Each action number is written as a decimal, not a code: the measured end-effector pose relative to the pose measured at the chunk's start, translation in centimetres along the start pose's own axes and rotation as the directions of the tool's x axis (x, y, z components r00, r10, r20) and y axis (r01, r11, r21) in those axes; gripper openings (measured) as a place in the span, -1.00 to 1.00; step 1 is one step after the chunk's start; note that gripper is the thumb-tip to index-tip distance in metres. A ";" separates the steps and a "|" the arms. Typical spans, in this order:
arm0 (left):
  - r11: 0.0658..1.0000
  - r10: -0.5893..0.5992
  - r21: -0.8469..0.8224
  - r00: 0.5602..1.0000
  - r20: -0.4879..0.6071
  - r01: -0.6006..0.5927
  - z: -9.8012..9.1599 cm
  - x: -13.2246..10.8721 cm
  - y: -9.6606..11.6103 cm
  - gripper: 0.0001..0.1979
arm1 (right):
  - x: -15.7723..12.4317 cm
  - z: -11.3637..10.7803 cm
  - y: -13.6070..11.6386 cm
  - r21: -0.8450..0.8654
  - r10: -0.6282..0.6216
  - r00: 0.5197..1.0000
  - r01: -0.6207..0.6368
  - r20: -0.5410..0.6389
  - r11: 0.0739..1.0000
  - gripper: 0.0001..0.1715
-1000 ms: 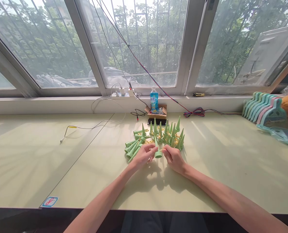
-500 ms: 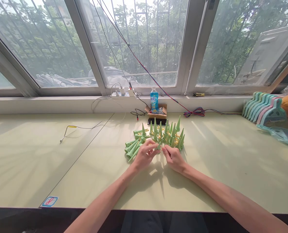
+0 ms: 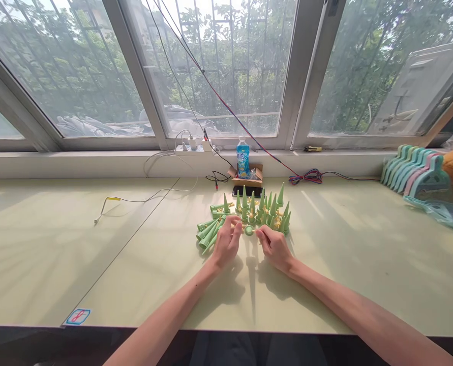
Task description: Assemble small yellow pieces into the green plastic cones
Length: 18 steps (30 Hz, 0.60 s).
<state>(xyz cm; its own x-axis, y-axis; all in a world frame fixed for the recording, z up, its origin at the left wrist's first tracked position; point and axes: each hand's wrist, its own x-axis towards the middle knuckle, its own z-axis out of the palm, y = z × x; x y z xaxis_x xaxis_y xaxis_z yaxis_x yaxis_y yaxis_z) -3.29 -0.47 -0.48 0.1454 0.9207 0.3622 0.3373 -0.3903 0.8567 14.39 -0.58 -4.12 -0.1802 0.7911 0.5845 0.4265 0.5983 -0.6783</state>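
My right hand is closed, its thumb and fingertips pinching a small pale-yellow piece at the right side of a green plastic cone. This cone hangs just above the table, round end towards me. My left hand is close to the cone's left side, fingers bent and thumb apart; I see nothing held in it. Behind my hands stand several upright green cones with small yellow pieces among them. More green cones lie on their sides left of my left hand.
Behind the cones lie a dark phone and a small cardboard box with a blue bottle. A coiled cable rests by the sill. Pastel plastic hangers stand at the far right. A thin cable crosses the left.
The cone in front of me has turned so that its round end faces me. My left fingers have moved off it to the left. My right hand stays nearly in place.
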 end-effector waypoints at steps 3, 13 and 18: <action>0.987 -0.113 -0.104 0.990 0.084 0.122 0.0 0.2 0.3 -0.63 | 0.0 -0.1 -0.1 -0.001 -0.020 0.999 0.020 0.025 1.000 -0.61; 0.964 -0.139 -0.171 0.937 0.321 0.202 -0.4 0.1 0.5 -0.61 | -0.1 -0.1 0.2 0.052 -0.024 0.997 0.020 0.079 0.998 -0.65; 0.970 -0.096 -0.182 0.945 0.314 0.159 -0.5 0.1 -0.1 -0.65 | -0.3 -0.1 0.2 0.041 -0.012 0.995 0.008 0.099 0.999 -0.65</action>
<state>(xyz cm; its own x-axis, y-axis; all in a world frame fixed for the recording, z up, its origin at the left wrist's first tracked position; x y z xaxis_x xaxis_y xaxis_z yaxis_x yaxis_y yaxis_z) -3.74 -0.34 -0.32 0.3967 0.9064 0.1448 0.1814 -0.2321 0.9556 14.58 -0.67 -4.36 -0.2718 0.7926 0.5459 0.3881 0.6093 -0.6915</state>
